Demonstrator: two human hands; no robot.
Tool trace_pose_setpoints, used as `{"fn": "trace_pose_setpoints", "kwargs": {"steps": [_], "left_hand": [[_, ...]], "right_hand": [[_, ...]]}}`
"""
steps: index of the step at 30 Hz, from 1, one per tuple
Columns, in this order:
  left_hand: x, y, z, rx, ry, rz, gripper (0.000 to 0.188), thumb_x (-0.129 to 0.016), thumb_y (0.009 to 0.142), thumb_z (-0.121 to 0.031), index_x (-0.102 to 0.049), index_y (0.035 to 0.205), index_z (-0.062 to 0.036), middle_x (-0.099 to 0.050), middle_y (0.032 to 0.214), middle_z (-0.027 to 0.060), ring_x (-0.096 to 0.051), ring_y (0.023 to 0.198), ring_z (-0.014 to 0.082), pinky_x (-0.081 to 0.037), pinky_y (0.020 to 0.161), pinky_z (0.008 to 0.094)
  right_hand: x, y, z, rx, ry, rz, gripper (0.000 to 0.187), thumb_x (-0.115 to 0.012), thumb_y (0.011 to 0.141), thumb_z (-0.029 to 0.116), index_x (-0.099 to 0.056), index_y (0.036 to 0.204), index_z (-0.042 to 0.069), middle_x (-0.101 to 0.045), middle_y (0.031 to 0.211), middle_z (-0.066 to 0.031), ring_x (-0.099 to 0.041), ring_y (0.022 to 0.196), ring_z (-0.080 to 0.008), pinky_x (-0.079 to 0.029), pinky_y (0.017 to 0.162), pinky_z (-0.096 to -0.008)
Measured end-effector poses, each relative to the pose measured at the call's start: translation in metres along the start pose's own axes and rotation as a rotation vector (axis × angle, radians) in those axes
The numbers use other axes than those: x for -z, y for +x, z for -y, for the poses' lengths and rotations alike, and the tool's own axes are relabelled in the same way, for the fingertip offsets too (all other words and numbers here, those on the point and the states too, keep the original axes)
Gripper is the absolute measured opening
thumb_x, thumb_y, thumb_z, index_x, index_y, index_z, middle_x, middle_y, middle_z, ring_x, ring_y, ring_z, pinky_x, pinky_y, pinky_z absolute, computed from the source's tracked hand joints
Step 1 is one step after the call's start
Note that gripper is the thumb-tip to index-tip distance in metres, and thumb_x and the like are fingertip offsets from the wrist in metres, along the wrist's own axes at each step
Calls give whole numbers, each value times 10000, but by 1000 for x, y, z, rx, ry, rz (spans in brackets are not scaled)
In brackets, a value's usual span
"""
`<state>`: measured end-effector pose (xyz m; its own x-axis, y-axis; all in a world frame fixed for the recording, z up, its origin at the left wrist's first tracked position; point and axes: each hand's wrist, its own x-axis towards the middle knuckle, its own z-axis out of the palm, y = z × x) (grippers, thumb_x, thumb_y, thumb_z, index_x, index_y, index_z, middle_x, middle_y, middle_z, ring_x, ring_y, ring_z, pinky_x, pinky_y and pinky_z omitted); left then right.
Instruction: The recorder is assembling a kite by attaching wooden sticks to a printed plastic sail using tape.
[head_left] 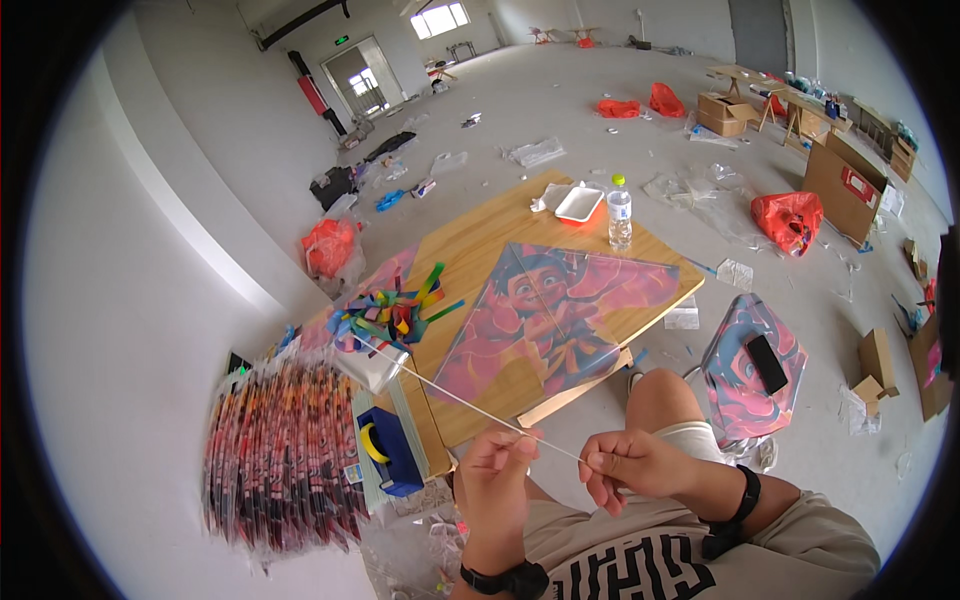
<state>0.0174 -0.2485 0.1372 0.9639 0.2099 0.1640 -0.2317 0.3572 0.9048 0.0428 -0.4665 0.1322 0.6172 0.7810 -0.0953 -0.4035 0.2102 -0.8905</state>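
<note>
Left hand and right hand are both closed in thumb-and-finger pinches on one thin white rod, the right at its near end, the left just farther up; the other fingers are loosely curled. From the hands the rod is extended forward and to the left, its long axis slanted across the near-left part of the wooden table and its far end pointed at the multicoloured ribbons, with the left hand nearer to that end; beyond the hands, the printed kite sail is laid on the table, its widest span slanted from lower left to upper right
</note>
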Motion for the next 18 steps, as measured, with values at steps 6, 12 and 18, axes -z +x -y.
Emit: {"fn": "trace_pose_setpoints", "kwargs": {"steps": [6,12,18], "left_hand": [[-2,4,-5,-46,156,51,41,-704,981,-31,-680,1008,-11,-733,1010,95,-618,865,118,-486,845,267],[-3,4,-5,-25,302,82,39,-704,979,-37,-679,981,-8,-705,980,57,-611,859,106,-474,816,262],[0,-2,-4,-24,209,165,75,-690,959,70,-670,1024,38,-673,1001,87,-665,977,155,-509,907,293]], "right_hand": [[8,1,-6,45,-65,64,226,-514,1128,177,-652,1180,6,-729,978,-62,-693,841,-116,-533,729,-244],[14,1,-10,-3,-159,44,188,-643,1053,76,-692,1216,-4,-736,1070,-55,-697,968,-119,-563,870,-264],[17,0,-19,-1,-116,59,187,-699,1001,34,-696,1183,-9,-743,1058,-53,-695,965,-99,-559,888,-254]]}}
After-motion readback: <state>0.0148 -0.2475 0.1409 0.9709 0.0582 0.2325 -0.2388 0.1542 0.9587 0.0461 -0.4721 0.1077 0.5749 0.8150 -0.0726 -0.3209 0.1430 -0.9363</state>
